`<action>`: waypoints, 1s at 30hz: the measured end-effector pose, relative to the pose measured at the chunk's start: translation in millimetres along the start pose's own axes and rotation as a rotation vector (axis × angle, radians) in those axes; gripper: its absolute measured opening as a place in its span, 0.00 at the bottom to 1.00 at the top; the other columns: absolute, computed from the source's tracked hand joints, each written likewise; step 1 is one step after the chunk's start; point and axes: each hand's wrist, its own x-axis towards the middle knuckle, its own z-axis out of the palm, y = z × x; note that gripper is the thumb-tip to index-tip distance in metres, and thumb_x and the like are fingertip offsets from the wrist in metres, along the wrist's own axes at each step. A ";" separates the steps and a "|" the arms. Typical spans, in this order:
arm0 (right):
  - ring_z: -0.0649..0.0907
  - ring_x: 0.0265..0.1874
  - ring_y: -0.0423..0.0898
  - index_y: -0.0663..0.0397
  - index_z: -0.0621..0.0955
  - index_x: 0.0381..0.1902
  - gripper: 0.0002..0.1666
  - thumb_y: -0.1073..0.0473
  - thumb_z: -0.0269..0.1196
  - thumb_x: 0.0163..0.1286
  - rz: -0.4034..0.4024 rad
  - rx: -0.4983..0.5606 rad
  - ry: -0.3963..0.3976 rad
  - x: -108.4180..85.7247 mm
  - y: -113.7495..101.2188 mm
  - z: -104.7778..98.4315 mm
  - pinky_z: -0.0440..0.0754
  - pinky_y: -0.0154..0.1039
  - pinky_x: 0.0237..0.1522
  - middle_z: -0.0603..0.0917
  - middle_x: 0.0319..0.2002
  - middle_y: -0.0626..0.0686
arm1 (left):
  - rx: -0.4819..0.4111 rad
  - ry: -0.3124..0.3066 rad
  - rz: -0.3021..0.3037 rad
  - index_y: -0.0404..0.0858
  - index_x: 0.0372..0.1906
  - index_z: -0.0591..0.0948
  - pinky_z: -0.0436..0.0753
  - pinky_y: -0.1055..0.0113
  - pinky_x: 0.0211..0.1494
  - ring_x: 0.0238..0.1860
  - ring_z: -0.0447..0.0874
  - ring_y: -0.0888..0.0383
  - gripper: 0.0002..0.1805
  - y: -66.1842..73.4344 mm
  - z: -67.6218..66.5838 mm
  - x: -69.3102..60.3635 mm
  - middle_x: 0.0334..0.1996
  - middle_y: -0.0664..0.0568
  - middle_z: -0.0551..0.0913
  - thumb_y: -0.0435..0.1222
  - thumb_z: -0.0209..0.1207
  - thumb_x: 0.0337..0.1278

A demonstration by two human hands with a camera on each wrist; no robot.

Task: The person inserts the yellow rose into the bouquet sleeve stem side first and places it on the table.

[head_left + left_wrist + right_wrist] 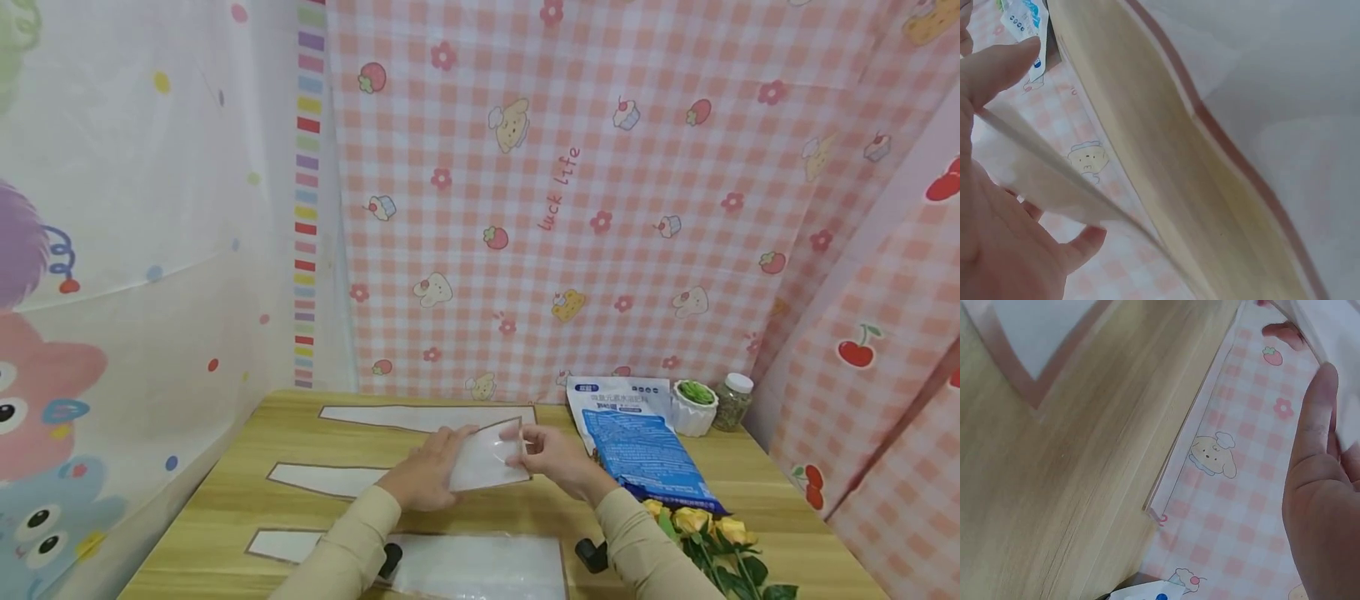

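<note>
Both hands hold up a white translucent sheet (pixel 487 460) with a brown edge, tilted above the middle of the table. My left hand (pixel 429 473) grips its left side; in the left wrist view the sheet passes between the thumb (pixel 1004 69) and the fingers. My right hand (pixel 561 461) pinches the upper right corner between thumb and fingers. Behind my left hand lies a flat tapered white sleeve (pixel 326 479), also brown-edged; whether it joins the held sheet I cannot tell. Similar sleeves lie at the back (pixel 427 415) and front (pixel 480 562).
On the right of the wooden table (pixel 217 500) lie a blue and white printed bag (pixel 637 446) and yellow roses (pixel 693 523) with green leaves. Behind them stand a small potted plant (pixel 693 412) and a white-lidded jar (pixel 731 407). A pink checked curtain (pixel 637 167) hangs behind.
</note>
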 end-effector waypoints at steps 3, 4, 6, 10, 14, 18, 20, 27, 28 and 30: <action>0.84 0.46 0.49 0.62 0.74 0.69 0.36 0.63 0.72 0.64 0.022 -0.032 0.010 0.0 -0.2 2.3 0.84 0.42 0.47 0.82 0.54 0.61 | 0.021 0.011 0.011 0.46 0.79 0.51 0.76 0.41 0.57 0.64 0.67 0.46 0.60 -0.4 -0.9 -1.4 0.65 0.41 0.65 0.46 0.76 0.45; 0.84 0.47 0.50 0.61 0.72 0.71 0.38 0.63 0.72 0.64 0.032 -0.040 0.013 -0.3 -0.5 3.0 0.84 0.43 0.48 0.81 0.56 0.61 | 0.026 0.016 0.021 0.47 0.79 0.50 0.75 0.39 0.58 0.67 0.64 0.44 0.61 -0.5 -1.5 -1.6 0.68 0.40 0.62 0.48 0.77 0.45; 0.84 0.47 0.50 0.58 0.71 0.72 0.41 0.61 0.73 0.63 0.049 -0.061 0.020 -0.5 -1.4 3.7 0.83 0.45 0.50 0.78 0.60 0.61 | 0.042 0.035 0.057 0.47 0.80 0.49 0.70 0.33 0.62 0.73 0.57 0.41 0.65 -0.3 -2.9 -0.9 0.74 0.39 0.55 0.53 0.78 0.42; 0.78 0.59 0.61 0.56 0.70 0.73 0.43 0.58 0.73 0.63 0.066 -0.103 0.025 -0.9 -1.9 3.7 0.79 0.53 0.57 0.69 0.70 0.63 | 0.051 0.090 0.162 0.53 0.81 0.49 0.63 0.30 0.66 0.77 0.51 0.43 0.68 7.1 -7.7 4.7 0.80 0.42 0.47 0.62 0.76 0.36; 0.70 0.67 0.68 0.60 0.67 0.75 0.45 0.59 0.73 0.63 0.059 -0.124 0.016 -1.1 1.2 5.9 0.74 0.61 0.61 0.64 0.74 0.65 | 0.056 0.130 0.286 0.56 0.80 0.57 0.67 0.35 0.65 0.76 0.54 0.47 0.61 25.2 -16.1 12.8 0.78 0.47 0.53 0.68 0.71 0.37; 0.78 0.60 0.63 0.63 0.67 0.73 0.42 0.60 0.70 0.65 0.009 -0.133 -0.010 -0.6 4.3 9.7 0.79 0.56 0.57 0.73 0.68 0.63 | 0.094 0.107 0.332 0.57 0.75 0.66 0.68 0.37 0.64 0.76 0.52 0.49 0.54 37.0 -15.6 22.1 0.78 0.50 0.56 0.70 0.68 0.37; 0.80 0.58 0.62 0.63 0.70 0.72 0.38 0.60 0.68 0.67 -0.020 -0.148 -0.013 -0.8 4.9 12.4 0.81 0.53 0.56 0.76 0.65 0.62 | 0.108 0.084 0.321 0.57 0.73 0.69 0.67 0.35 0.64 0.77 0.49 0.47 0.53 38.0 -11.6 24.5 0.78 0.49 0.53 0.69 0.71 0.36; 0.81 0.56 0.55 0.63 0.72 0.71 0.33 0.59 0.66 0.71 -0.040 -0.146 0.029 -6.9 2.3 17.4 0.81 0.52 0.55 0.73 0.68 0.64 | 0.052 0.024 0.217 0.48 0.70 0.63 0.62 0.27 0.65 0.78 0.49 0.41 0.58 32.3 -0.5 22.7 0.81 0.43 0.42 0.65 0.77 0.32; 0.82 0.54 0.55 0.62 0.73 0.70 0.32 0.60 0.66 0.71 -0.039 -0.126 0.027 -7.5 1.7 17.0 0.81 0.51 0.54 0.73 0.68 0.64 | 0.051 0.021 0.207 0.47 0.72 0.60 0.63 0.28 0.65 0.77 0.54 0.41 0.58 31.9 0.0 22.4 0.81 0.42 0.44 0.63 0.77 0.35; 0.84 0.51 0.54 0.60 0.75 0.68 0.28 0.63 0.64 0.72 -0.032 -0.074 0.023 -8.0 1.1 15.6 0.82 0.49 0.52 0.73 0.68 0.64 | 0.050 0.006 0.188 0.44 0.75 0.54 0.65 0.29 0.66 0.74 0.62 0.43 0.60 31.8 -0.2 21.9 0.80 0.42 0.50 0.59 0.76 0.41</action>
